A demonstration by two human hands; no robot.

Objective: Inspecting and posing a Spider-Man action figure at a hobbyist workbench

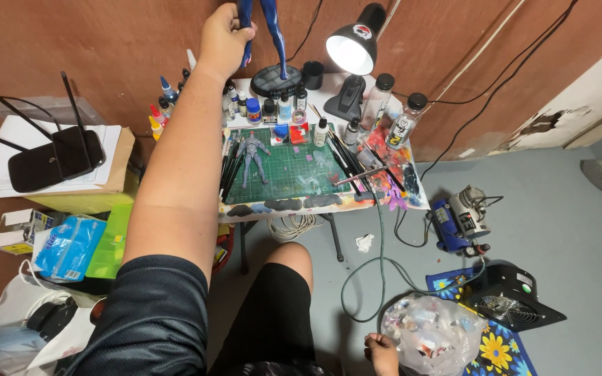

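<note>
Tall blue figurine (pixel 273 35) stood at the back of the small paint-splattered table (pixel 412 198), glossy blue legs with pale streaks planted on a round dark base (pixel 276 81), just behind the row of small paint bottles (pixel 276 110). Cut off by the top edge above the thighs, so body and head could not be seen. Left hand (pixel 223 38) reached far out on a straight arm, fingers curled tight round one leg of the figurine; fingertips hidden behind the leg. Right hand (pixel 382 351) sat low by the knee, closed loosely, knuckles up, touching the clear plastic bag (pixel 432 334) stuffed with small mixed items; whether it pinched the plastic could not be told. Grey jointed figure (pixel 253 157) lay flat on the green cutting mat (pixel 283 170), with brushes (pixel 230 163) fanned along the mat's left edge. Black desk lamp (pixel 354 47) shone, lit, beside the figurine's base. Small compressor (pixel 460 221) and black fan (pixel 508 298) sat on the floor to the right.
</note>
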